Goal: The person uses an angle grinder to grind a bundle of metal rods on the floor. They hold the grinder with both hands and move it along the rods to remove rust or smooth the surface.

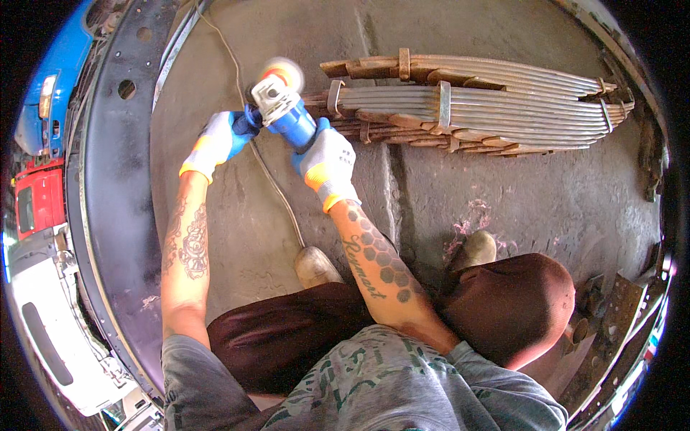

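Both of my gloved hands grip a blue angle grinder (293,126) with a silver head, held over the concrete floor. My left hand (225,138), in a grey and blue glove with an orange cuff, wraps round its side handle. Closed round the blue body is my right hand (328,159), gloved alike. A round disc (285,72) at the grinder's far end is blurred, with orange at its centre. Just right of the grinder lie stacks of rusty leaf springs (496,111) bound with metal clips. Whether the disc touches any metal I cannot tell.
A thin cord (277,188) runs along the floor (460,194), passing beneath my left hand. On the left stretches a long dark steel beam (118,208) with holes, and vehicles stand beyond it. A perforated metal piece (619,320) lies at the lower right, near my bent knee.
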{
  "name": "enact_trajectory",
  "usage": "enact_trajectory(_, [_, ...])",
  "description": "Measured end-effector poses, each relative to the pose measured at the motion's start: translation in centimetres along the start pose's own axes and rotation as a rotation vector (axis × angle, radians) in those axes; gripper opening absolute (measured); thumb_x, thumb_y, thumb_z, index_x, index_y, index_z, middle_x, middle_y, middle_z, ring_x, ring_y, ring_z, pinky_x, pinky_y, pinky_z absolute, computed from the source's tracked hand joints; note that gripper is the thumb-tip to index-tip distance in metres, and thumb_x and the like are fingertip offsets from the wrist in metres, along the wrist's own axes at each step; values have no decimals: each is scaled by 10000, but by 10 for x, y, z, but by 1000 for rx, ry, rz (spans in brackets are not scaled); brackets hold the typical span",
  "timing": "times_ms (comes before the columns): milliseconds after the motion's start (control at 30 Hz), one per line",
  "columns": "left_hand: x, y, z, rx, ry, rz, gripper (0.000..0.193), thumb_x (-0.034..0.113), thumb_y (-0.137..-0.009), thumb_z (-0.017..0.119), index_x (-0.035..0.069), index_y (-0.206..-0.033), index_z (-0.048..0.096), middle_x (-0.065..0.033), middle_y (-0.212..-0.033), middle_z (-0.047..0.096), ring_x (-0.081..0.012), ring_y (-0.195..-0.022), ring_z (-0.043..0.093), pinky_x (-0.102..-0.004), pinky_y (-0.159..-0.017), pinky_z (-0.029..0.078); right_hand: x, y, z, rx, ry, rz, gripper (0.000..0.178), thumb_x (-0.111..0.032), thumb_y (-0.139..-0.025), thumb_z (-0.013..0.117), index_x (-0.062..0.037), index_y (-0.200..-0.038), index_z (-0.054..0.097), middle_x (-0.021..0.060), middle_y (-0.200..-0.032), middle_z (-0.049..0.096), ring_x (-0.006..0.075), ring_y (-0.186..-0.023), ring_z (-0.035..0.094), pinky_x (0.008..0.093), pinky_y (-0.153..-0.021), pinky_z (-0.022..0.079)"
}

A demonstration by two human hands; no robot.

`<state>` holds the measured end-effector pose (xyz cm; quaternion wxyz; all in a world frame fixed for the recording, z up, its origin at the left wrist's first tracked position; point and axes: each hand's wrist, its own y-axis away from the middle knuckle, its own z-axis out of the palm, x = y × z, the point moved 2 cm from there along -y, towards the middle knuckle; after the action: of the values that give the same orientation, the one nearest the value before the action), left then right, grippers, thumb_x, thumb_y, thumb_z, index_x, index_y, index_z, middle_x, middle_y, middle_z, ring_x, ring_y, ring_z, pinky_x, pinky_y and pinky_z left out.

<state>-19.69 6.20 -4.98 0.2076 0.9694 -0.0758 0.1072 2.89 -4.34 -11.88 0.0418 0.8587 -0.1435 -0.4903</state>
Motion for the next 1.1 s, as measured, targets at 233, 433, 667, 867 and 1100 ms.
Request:
enact_trajectory(233, [0, 8, 7, 35, 89, 44, 285, 279, -960, 779, 35, -1106, 810, -103, -1013, 824, -77, -943, 602, -392, -909, 553, -1, 3, 3, -35, 21, -14, 464, -210, -773, 825, -58, -1170, 640, 210, -1050, 767, 414, -985, 759, 499, -861, 603])
enact_trajectory(433, [5, -12, 13, 63, -42, 49, 425, 433, -918, 777, 45, -1089, 801, -263, -1016, 772, -377, -965, 774, -462, -868, 569, 5, 2, -20, -31, 11, 32, 466, -208, -770, 842, -61, -1166, 645, 213, -1068, 761, 419, -984, 756, 506, -868, 601])
enact_trajectory(667, [-9, 5, 14, 37, -87, -44, 390, 401, -936, 766, 39, -1078, 803, -242, -981, 785, -304, -921, 772, -450, -870, 561, 6, 10, 4, -30, 16, -11, 475, -214, -781, 834, -55, -1186, 643, 222, -1083, 759, 419, -990, 758, 514, -864, 606])
enact_trajectory(867, [-6, 13, 10, 84, 54, 15, 275, 300, -969, 758, 52, -1072, 814, -137, -905, 798, -117, -859, 580, -434, -858, 546, 2, -2, 12, -28, 48, -44, 423, -222, -802, 785, -54, -1171, 663, 221, -1042, 778, 424, -964, 758, 510, -837, 601])
enact_trajectory(1100, [-48, 28, 24, 162, -14, -10, 359, 386, -957, 750, 65, -1109, 801, -245, -1023, 776, -276, -965, 769, -472, -855, 568, 7, 20, 41, 19, -37, -58, 395, -218, -800, 771, -64, -1151, 676, 218, -1030, 771, 433, -956, 754, 513, -831, 599])
